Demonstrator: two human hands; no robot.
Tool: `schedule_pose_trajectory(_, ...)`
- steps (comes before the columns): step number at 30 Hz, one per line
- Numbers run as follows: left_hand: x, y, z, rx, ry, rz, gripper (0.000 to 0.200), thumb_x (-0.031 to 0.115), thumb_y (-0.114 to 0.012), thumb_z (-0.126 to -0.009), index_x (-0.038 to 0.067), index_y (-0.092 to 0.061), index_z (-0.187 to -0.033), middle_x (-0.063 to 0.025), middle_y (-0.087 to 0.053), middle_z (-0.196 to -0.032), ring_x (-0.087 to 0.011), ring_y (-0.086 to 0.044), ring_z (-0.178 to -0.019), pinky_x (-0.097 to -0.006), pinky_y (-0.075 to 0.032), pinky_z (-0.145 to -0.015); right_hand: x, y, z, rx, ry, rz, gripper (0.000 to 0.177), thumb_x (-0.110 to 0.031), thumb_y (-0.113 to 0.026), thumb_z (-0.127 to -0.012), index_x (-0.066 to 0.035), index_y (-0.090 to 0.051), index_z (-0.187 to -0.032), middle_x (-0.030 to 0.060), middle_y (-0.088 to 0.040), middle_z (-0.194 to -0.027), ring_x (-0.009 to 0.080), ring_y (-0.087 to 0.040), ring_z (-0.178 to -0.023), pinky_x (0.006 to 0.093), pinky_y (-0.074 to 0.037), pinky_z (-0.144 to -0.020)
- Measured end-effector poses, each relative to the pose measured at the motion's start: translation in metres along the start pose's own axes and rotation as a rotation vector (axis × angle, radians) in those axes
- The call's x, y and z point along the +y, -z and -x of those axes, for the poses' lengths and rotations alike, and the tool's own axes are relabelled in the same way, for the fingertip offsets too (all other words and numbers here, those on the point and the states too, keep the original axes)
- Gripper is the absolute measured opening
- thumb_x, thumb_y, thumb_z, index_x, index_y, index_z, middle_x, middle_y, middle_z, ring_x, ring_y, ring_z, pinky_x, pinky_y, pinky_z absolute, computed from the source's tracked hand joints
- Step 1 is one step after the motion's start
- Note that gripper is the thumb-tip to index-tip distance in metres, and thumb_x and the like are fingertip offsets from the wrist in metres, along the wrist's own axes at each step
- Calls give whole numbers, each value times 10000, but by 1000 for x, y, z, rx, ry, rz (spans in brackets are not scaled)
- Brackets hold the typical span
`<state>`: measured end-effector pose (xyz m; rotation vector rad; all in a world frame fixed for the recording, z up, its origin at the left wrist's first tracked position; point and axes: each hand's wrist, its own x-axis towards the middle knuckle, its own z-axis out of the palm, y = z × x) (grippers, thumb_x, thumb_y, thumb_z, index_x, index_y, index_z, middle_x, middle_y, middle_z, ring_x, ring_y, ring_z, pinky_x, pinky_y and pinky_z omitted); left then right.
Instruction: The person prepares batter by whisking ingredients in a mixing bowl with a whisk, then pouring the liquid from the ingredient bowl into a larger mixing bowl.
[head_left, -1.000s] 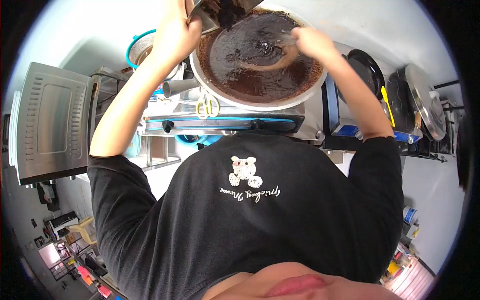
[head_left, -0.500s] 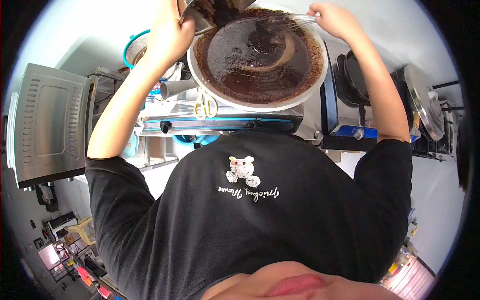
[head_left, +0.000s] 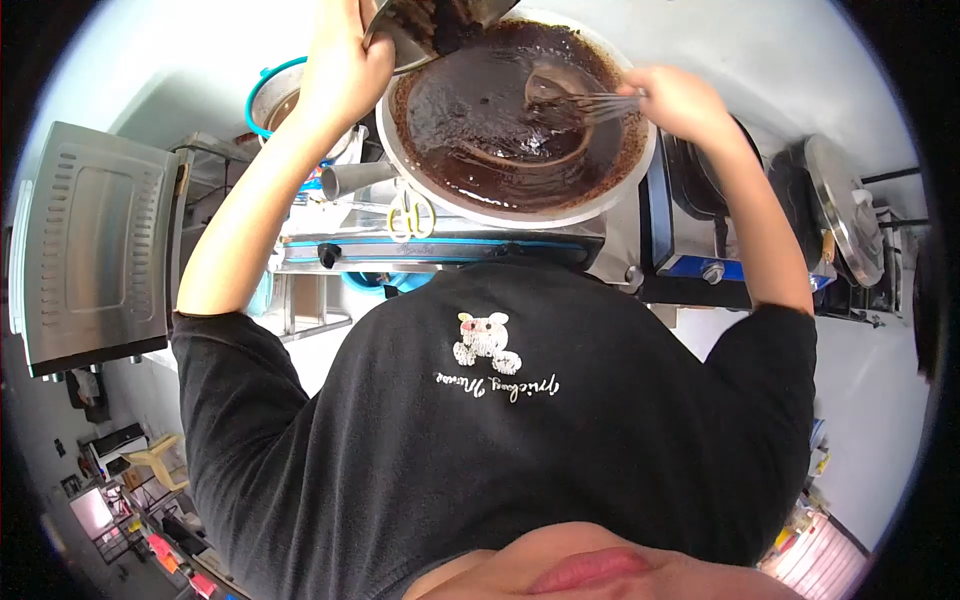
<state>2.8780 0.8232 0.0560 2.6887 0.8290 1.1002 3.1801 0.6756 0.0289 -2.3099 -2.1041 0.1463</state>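
A large round pan [head_left: 520, 214] full of dark brown liquid stands on the stove. My left hand [head_left: 362, 72] is closed on the edge of a metal container [head_left: 408, 48], which is tilted over the pan's upper left rim with dark, sticky stuff inside. Over the pan's right side, my right hand [head_left: 680, 100] grips a wire whisk [head_left: 612, 100], its wires dipping into the dark liquid. A curved ripple runs through the liquid around the whisk. Yellow-handled scissors [head_left: 411, 218] lie just below the pan's left edge.
Behind my left forearm is a teal-rimmed bucket [head_left: 262, 98]. A metal handle [head_left: 350, 178] lies near the scissors. At the right are a second stove [head_left: 700, 245] with dark pans and a steel lid [head_left: 845, 210]. A metal oven-like box [head_left: 100, 240] stands far left.
My right hand and the whisk have moved down toward the middle right of the pan, and the ripple in the liquid has shifted. My left hand and the tilted container have hardly moved.
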Motion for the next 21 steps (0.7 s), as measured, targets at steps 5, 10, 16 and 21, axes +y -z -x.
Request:
schedule_pose_trajectory(5, 3, 4, -5, 6, 44, 48, 716, -41, -372, -687, -16, -115, -1355, -299, -182, -1363, -391, -145, -1299, -383, -140, -1071, 21, -19, 41, -19, -18, -141, 306, 26, -430, -694, -64, -591, -938, 192, -594, -914, 331, -556, -891, 383, -432, -762)
schedule_pose_trajectory(10, -4, 6, -8, 57, -83, 62, 705, -16, -394, -694, -27, -128, -1347, -305, -194, -1355, -402, -186, -1281, -384, -170, -1063, -11, -41, 71, -84, -79, -313, 471, 23, -486, -671, -105, -506, -1124, 165, -496, -1050, 328, -484, -1008, 355, -394, -866)
schedule_pose_trajectory(16, -17, 12, -9, 71, -117, 124, 699, 15, -412, -707, -20, -137, -1348, -296, -217, -1350, -368, -200, -1286, -367, -178, -1061, -84, -21, 80, 318, 91, -221, 505, -1, -510, -616, -89, -517, -1114, 137, -498, -1072, 303, -425, -1082, 383, -327, -943)
schedule_pose_trajectory(21, -38, 17, -21, 55, -129, 139, 705, 25, -413, -718, 6, -125, -1362, -280, -189, -1371, -395, -179, -1286, -408, -167, -1060, -189, -24, 71, -196, 479, -732, 403, -19, -499, -630, -72, -554, -1025, 147, -511, -1040, 282, -464, -1031, 385, -338, -930)
